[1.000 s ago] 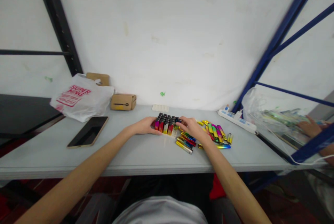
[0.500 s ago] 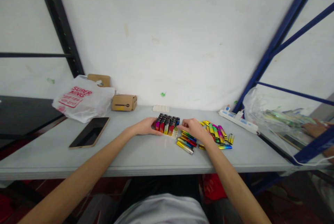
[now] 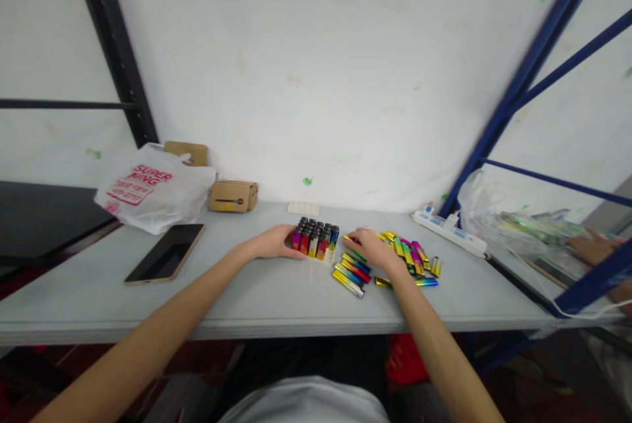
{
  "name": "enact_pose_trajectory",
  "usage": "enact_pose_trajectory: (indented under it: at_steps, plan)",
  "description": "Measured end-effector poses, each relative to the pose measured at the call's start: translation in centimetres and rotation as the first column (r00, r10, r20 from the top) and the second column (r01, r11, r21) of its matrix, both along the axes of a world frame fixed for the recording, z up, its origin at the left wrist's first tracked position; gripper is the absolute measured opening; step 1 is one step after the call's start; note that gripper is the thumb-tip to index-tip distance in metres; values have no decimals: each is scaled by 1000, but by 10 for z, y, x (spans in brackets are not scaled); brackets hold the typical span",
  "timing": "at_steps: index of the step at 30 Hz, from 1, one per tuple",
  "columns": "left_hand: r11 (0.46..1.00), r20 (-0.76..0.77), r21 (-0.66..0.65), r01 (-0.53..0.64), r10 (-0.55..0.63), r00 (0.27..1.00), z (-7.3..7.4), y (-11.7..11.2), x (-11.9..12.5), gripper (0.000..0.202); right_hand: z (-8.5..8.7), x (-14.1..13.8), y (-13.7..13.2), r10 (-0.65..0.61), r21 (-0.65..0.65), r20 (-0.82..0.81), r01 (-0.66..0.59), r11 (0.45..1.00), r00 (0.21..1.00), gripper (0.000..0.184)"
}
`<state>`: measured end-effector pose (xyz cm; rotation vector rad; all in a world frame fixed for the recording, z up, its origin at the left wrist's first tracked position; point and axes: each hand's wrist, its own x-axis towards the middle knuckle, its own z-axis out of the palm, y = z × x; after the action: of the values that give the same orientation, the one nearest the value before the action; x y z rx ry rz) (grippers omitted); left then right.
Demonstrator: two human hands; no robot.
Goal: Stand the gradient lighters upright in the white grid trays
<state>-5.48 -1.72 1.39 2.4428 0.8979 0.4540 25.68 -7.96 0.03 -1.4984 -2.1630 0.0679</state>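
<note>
Lighters (image 3: 315,242) on grey table (image 3: 266,295), white wall (image 3: 316,81) behind

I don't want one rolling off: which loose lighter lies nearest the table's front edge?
The yellow-and-silver lighter, frontmost in the slanted row by the right hand; the other loose lighters lie farther back.

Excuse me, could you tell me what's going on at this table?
A person's left hand is cupped around the left end of a block of upright, black-topped lighters standing in a pale tray. The right hand is just to the right, its fingertips at a reddish lighter; whether it is gripped is unclear. More shiny lighters lie loose near that hand, some in a row, others in a jumbled pile.
</note>
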Motion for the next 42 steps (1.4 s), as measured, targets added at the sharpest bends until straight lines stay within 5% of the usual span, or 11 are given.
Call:
enact_pose_trajectory:
  at_steps: [10,17,24,30,35,42]
  plan:
    - [1000,28,-15,-12,12,1000,0,0,0,71,1,0,6,-109,135,-255,147,980,961,46]
    - [999,-36,30,-22,23,999,2,-2,0,70,5,-1,5,-138,60,-450,184,981,883,42]
    - [998,-50,44,-34,36,998,2,-2,0,67,8,-7,4,-165,275,-295,249,928,941,44]
    - [999,-30,26,-30,31,999,3,-4,1,69,8,-18,-2,-93,108,-327,135,985,940,34]
    - [999,-21,18,-29,29,999,2,-3,1,70,7,-24,-5,-170,124,-220,201,972,960,41]
    - [1000,-16,22,1,-1,1000,3,-2,1,70,8,-31,-4,-243,132,-267,285,949,932,47]
